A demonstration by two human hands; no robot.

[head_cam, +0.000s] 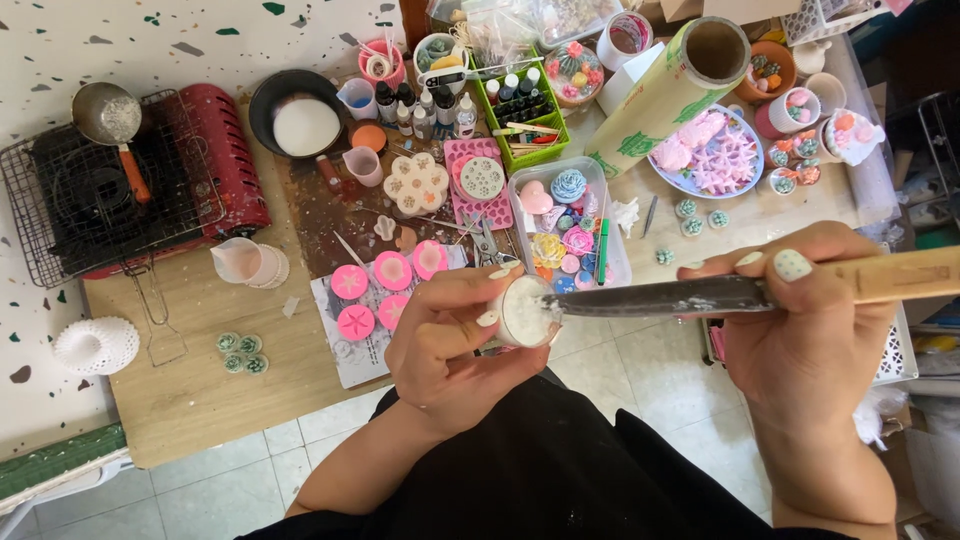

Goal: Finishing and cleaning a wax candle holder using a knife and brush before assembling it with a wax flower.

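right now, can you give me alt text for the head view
Seen from above, the left hand holds a small white-filled cup while the right hand works a wooden-handled knife against its rim. Behind them a wooden table holds pink moulds, small bottles and a red stove.

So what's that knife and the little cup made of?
The knife: dull grey blade, likely metal, smeared white; pale handle looks like wood. The cup in the left hand: seemingly clear glass or plastic, filled with white, waxy-looking stuff.
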